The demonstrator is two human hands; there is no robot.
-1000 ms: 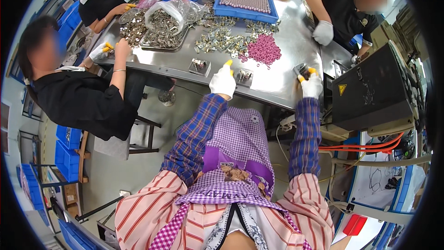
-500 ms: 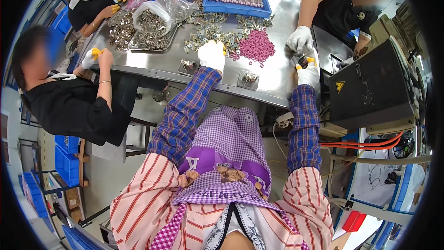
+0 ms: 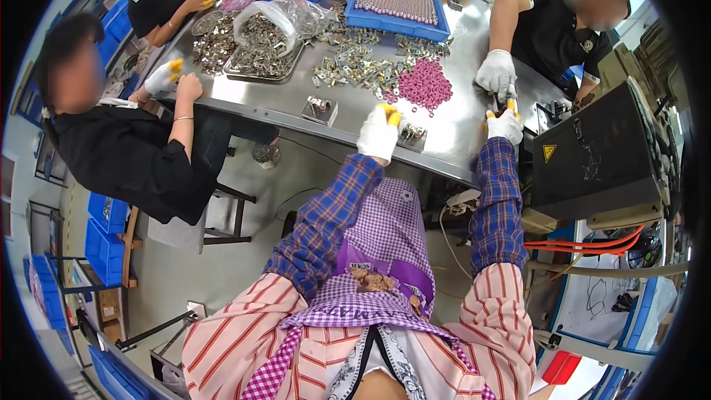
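Note:
My left hand, in a white glove with yellow fingertips, is over the table's front edge with its fingers drawn together. Whatever they pinch is too small to make out. Just right of it sits a small metal fixture with a part on top; a similar metal fixture stands to the left. At the table's right side my right hand has its fingers closed at a small dark piece that I cannot name. A co-worker's white-gloved hand is right above it, close to the same piece.
On the metal table lie pink rings, loose metal parts, a bag of metal pieces and a blue tray with rows of parts. A black machine box stands right. Co-workers sit left and at the far side.
My left hand has moved from the metal parts toward me and to the right, beside the right fixture. My right hand has shifted slightly, staying near the co-worker's hand. The view has turned a little.

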